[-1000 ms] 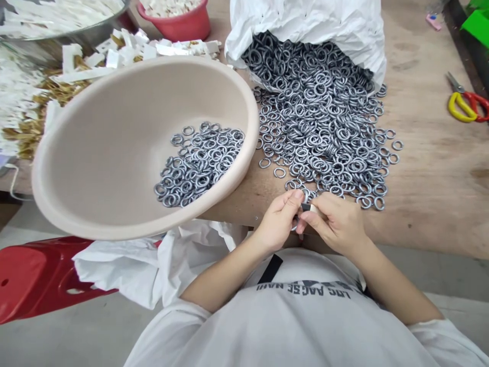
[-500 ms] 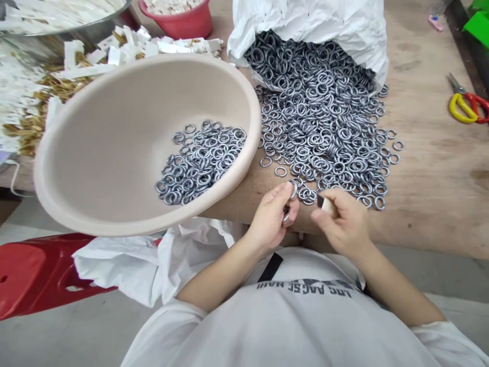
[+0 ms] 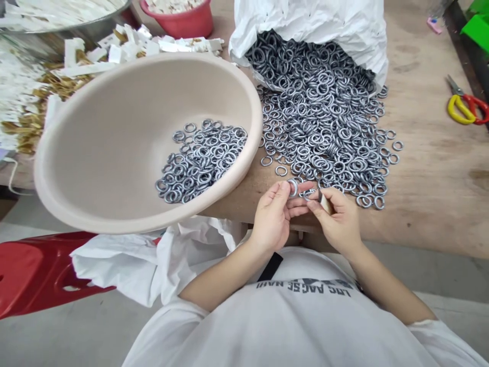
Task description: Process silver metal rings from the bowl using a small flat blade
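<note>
My left hand pinches a grey metal ring between thumb and forefinger, its other fingers stretched toward the right. Close by, my right hand is closed round a small flat piece, pale on one side with a dark edge; its full shape is hidden by the fingers. The right fingertips meet the left ones, and another ring shows there, though I cannot tell which hand has it. Just beyond both hands spreads a large pile of grey rings.
A beige basin at the left holds more rings. The pile spills from a white sack. Scissors with yellow and red handles lie at the right. White and brown scraps, a red bowl and a red stool are leftward.
My left fingers have uncurled and reach rightward, the ring still in the pinch. My right hand has shifted slightly left with the small flat piece, so the fingertips of both hands now meet.
</note>
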A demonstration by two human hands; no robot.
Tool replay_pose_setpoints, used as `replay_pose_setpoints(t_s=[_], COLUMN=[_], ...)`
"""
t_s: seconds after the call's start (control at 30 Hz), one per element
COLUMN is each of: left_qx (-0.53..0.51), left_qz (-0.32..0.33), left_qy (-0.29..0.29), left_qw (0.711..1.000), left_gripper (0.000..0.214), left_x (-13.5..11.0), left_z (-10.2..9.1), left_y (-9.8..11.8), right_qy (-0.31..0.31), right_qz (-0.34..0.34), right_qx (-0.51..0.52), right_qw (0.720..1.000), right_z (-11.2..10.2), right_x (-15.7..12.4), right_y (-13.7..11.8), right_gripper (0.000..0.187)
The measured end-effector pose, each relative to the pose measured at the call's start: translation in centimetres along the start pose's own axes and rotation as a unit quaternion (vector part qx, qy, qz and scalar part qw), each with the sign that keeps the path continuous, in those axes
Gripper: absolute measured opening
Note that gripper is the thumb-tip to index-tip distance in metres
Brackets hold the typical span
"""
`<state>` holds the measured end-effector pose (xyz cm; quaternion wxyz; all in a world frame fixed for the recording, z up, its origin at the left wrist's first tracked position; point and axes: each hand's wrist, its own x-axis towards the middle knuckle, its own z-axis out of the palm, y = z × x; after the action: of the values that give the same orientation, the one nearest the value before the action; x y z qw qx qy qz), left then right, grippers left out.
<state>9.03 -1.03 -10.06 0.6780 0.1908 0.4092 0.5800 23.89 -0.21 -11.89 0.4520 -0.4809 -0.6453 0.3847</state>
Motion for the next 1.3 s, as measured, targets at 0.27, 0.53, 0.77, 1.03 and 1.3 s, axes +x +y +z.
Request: replay_pose_setpoints(t_s=[0.27, 0.53, 0.77, 1.03, 1.3], left_qx=[0.015, 0.209, 0.206, 0.218, 0.2], left_qz=[-0.074, 0.071, 0.056, 0.06, 0.082], left_qy=[-0.076, -0.089, -0.149, -0.141, -0.112], left_qw=[0.994, 0.971, 0.966, 0.964, 0.97], left_gripper=[0.037, 0.024, 0.03, 0.027, 0.025], left_x=[-0.2, -0.6, -0.7, -0.8, -0.6], left_z=[-0.9, -1.4, -1.9, -1.7, -2.0], left_y=[0.8, -0.4, -0.7, -0.9, -0.9], right_qy=[-0.033, -0.052, -0.064, -0.053, -0.09], right_qz=[0.05, 0.033, 0.061, 0.091, -0.061], right_qx=[0.127, 0.121, 0.155, 0.13, -0.146], right_qw=[0.99, 0.991, 0.984, 0.986, 0.983], right_z=[-1.5, -1.2, -1.7, -1.4, -1.9], right_x=[0.4, 0.2, 0.5, 0.7, -0.1], right_y=[-0.4, -0.5, 0.2, -0.5, -1.6], right_gripper=[0.009, 0.024, 0.012, 0.022, 0.028])
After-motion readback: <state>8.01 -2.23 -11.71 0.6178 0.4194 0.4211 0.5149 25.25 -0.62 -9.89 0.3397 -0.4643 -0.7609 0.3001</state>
